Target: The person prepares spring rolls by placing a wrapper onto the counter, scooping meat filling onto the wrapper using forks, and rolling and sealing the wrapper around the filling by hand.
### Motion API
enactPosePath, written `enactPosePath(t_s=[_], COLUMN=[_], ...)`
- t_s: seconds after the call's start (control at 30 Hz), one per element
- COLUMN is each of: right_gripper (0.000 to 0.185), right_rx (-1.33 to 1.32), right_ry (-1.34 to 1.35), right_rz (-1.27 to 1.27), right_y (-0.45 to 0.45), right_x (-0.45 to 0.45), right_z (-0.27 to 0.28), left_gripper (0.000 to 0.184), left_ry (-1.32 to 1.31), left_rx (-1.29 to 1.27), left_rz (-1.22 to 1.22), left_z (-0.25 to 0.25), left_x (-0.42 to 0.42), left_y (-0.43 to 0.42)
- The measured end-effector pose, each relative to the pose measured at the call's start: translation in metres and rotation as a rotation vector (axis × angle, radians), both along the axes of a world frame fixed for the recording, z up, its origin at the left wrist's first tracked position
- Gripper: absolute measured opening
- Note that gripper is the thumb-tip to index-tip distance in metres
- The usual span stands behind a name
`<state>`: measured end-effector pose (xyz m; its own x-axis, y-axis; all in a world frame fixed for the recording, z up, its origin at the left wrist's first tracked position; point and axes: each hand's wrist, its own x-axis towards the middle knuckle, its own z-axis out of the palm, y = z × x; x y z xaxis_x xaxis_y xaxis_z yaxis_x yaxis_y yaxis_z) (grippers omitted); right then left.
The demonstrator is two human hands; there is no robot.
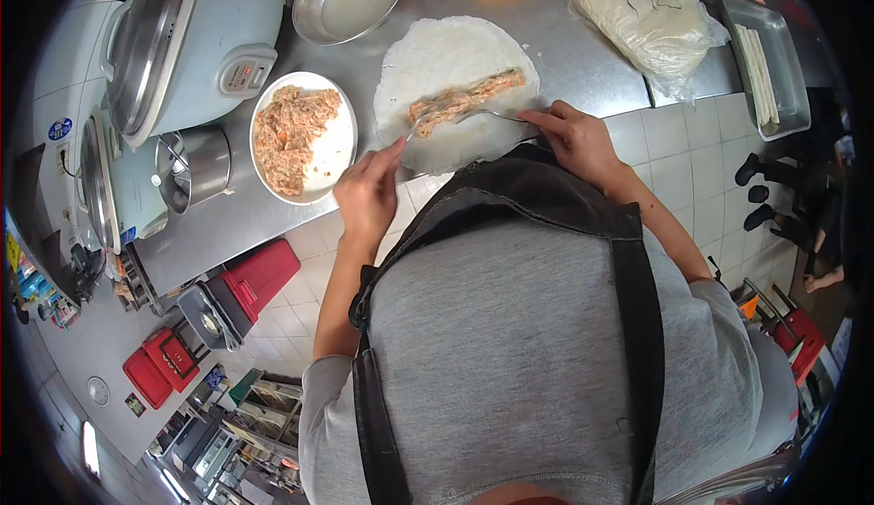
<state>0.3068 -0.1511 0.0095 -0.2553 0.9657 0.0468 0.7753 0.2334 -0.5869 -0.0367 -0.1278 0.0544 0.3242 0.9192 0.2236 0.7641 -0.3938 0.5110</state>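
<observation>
L hand [367,188] & R hand [583,147] pinched closed, on L utensil [412,130] & R utensil [496,115] resp; filling [464,96] in strip on wrapper [437,50]; step prob shaping; next needs light, even pressure

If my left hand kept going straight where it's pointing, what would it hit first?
Probably the filling strip on the white sheet: your left hand points up toward it, utensil leading. Whether it would touch or pass just above is unclear.

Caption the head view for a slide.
Left hand and right hand hold metal utensils at a strip of mixture on a round white sheet, near a heaped plate.
</observation>
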Motion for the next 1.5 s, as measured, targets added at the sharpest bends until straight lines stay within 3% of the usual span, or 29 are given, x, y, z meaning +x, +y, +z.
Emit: enactPosePath(t_s=[0.07, 0.23, 0.43, 0.57, 0.77, 0.9, 1.03, 1.2, 1.23, 1.5], right_gripper=[0.037, 0.037, 0.041, 0.045, 0.043, 0.041, 0.04, 0.044, 0.045, 0.056], right_rx=[-0.02, -0.032, -0.013, -0.037, -0.013, -0.033, 0.042, -0.038, -0.004, 0.089], right_ry=[-0.007, 0.047, 0.035, 0.106, 0.006, 0.059, 0.021, 0.041, 0.063, -0.018], right_rz=[-0.03, -0.02, 0.042, 0.021, 0.011, 0.03, 0.044, 0.03, 0.056, 0.199], right_y=[0.003, 0.005, 0.006, 0.009, 0.014, 0.011, 0.012, 0.01, 0.009, 0.018], right_x=[-0.005, 0.001, -0.011, -0.009, 0.001, 0.01, 0.008, 0.017, 0.015, -0.033], right_z=[0.0, 0.003, -0.004, 0.0, -0.004, -0.002, -0.004, 0.01, 0.008, -0.007], left_gripper=[0.03, 0.04, 0.037, 0.036, 0.035, 0.037, 0.036, 0.029, 0.029, 0.037], left_ry=[0.027, -0.008, 0.091, -0.1, -0.075, -0.243, -0.123, -0.25, -0.209, 0.199], left_rx=[0.035, -0.029, 0.033, -0.046, 0.024, -0.039, -0.052, -0.102, 0.017, 0.033], left_rz=[-0.035, 0.003, -0.01, 0.124, 0.052, 0.194, 0.103, 0.171, 0.15, 0.055], left_z=[-0.023, -0.006, -0.024, -0.022, -0.049, -0.045, -0.049, -0.031, -0.024, -0.001], left_x=[0.016, 0.026, 0.016, 0.016, 0.023, 0.02, 0.029, 0.021, 0.012, -0.037], left_y=[0.005, 0.004, -0.001, -0.004, -0.012, -0.008, -0.009, -0.004, 0.0, -0.018])
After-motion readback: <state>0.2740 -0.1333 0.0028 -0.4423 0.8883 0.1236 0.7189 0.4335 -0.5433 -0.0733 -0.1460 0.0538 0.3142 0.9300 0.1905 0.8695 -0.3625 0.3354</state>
